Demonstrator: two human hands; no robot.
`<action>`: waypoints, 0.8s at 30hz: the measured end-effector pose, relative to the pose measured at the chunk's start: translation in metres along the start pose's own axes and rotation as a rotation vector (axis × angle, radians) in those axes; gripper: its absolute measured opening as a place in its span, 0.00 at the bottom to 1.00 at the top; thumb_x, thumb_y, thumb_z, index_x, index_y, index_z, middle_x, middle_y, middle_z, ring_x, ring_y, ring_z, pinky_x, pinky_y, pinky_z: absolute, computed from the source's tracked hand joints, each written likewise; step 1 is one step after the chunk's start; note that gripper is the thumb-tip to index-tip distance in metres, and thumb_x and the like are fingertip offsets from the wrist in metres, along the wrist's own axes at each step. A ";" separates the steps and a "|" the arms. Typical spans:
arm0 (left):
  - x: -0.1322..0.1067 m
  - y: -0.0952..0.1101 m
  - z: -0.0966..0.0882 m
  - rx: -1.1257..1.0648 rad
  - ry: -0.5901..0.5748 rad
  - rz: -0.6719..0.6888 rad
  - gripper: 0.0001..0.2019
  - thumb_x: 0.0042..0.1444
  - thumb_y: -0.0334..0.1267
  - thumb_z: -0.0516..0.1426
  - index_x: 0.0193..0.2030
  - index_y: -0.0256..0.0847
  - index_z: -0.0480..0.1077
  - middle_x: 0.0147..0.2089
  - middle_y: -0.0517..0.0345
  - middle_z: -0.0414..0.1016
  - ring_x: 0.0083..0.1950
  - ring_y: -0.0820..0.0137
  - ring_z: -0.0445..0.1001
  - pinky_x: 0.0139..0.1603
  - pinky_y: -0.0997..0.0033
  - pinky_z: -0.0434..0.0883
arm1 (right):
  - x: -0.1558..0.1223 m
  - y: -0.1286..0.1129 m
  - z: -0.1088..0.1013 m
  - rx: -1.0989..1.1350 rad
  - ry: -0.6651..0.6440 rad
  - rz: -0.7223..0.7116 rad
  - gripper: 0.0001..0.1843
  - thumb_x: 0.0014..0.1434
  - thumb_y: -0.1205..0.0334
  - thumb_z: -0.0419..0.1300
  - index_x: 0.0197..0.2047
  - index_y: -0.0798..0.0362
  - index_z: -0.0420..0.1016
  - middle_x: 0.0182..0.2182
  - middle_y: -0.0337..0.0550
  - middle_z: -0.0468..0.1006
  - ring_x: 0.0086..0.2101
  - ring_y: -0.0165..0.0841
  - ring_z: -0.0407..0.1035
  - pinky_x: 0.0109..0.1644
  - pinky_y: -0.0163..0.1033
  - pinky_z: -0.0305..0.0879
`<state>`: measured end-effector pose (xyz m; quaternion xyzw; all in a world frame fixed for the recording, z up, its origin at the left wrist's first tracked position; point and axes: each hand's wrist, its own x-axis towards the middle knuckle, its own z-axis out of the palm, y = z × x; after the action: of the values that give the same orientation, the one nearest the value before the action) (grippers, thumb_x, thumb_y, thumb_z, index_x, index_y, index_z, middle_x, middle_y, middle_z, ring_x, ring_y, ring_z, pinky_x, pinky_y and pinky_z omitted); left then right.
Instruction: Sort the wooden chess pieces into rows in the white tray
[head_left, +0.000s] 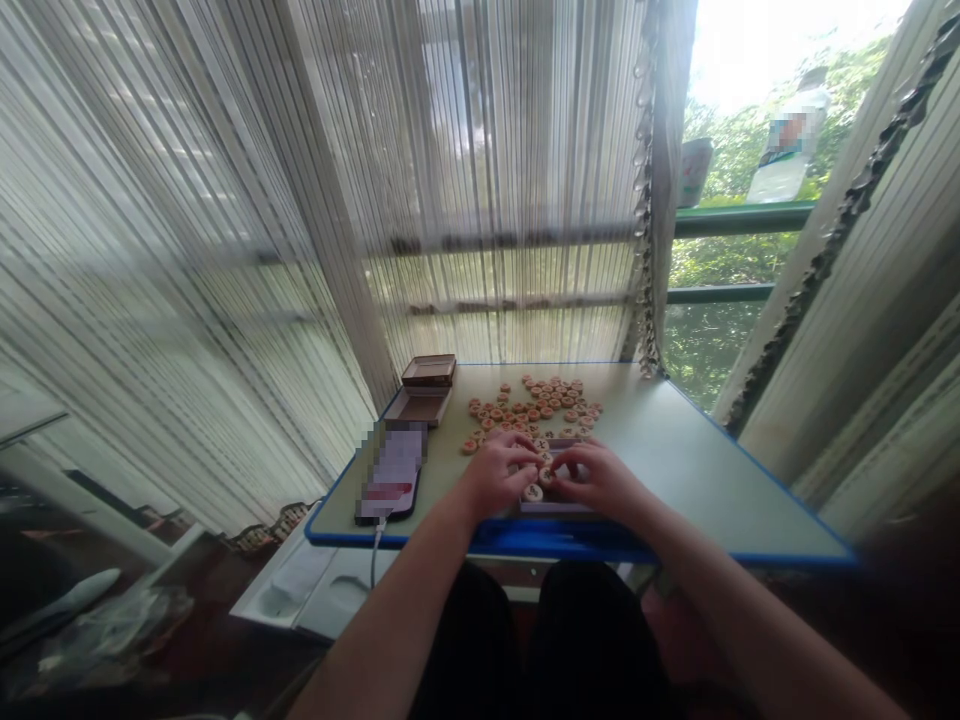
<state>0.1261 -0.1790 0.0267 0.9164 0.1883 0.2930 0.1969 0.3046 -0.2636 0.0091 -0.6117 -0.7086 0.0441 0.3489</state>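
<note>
My left hand [499,470] is bent over the left part of a shallow open box [566,507] near the table's front edge. Its thumb and fingers come together beside the xiangqi pieces, and what lies between them is hidden. From the other side, the curled fingertips of my right hand [592,470] grip the edge of a round wooden xiangqi piece [547,476]. Another piece [532,493] lies just below, marked with a dark character. A further piece [541,445] shows between the hands. My hands cover much of the box.
Many loose xiangqi pieces [532,413] are scattered beyond my hands. On the left lie a phone [391,472] with a charging cable [375,555] and an open brown box [421,405]. A blue rim edges the table [712,470]. String curtains [510,180] hang behind it.
</note>
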 end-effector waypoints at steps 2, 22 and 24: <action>0.000 0.000 0.000 -0.006 0.009 0.001 0.09 0.52 0.34 0.55 0.37 0.43 0.77 0.42 0.55 0.72 0.49 0.65 0.65 0.53 0.64 0.62 | -0.001 0.000 0.000 -0.001 0.019 0.008 0.12 0.51 0.51 0.60 0.31 0.50 0.77 0.26 0.42 0.73 0.33 0.35 0.64 0.42 0.42 0.60; 0.112 -0.026 0.010 0.174 -0.194 -0.073 0.12 0.53 0.36 0.53 0.40 0.42 0.75 0.41 0.57 0.78 0.43 0.68 0.74 0.46 0.70 0.69 | 0.070 0.073 -0.029 -0.016 -0.134 0.077 0.07 0.48 0.64 0.61 0.31 0.50 0.80 0.29 0.41 0.75 0.29 0.31 0.68 0.37 0.37 0.64; 0.116 -0.032 0.015 0.158 -0.225 -0.076 0.12 0.52 0.35 0.53 0.40 0.41 0.76 0.40 0.57 0.78 0.42 0.68 0.74 0.45 0.71 0.69 | 0.069 0.078 -0.025 -0.022 -0.123 0.028 0.07 0.49 0.63 0.61 0.31 0.49 0.80 0.28 0.41 0.74 0.31 0.32 0.67 0.40 0.38 0.63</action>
<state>0.2160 -0.1024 0.0541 0.9484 0.2219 0.1650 0.1548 0.3828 -0.1914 0.0201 -0.6215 -0.7205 0.0786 0.2972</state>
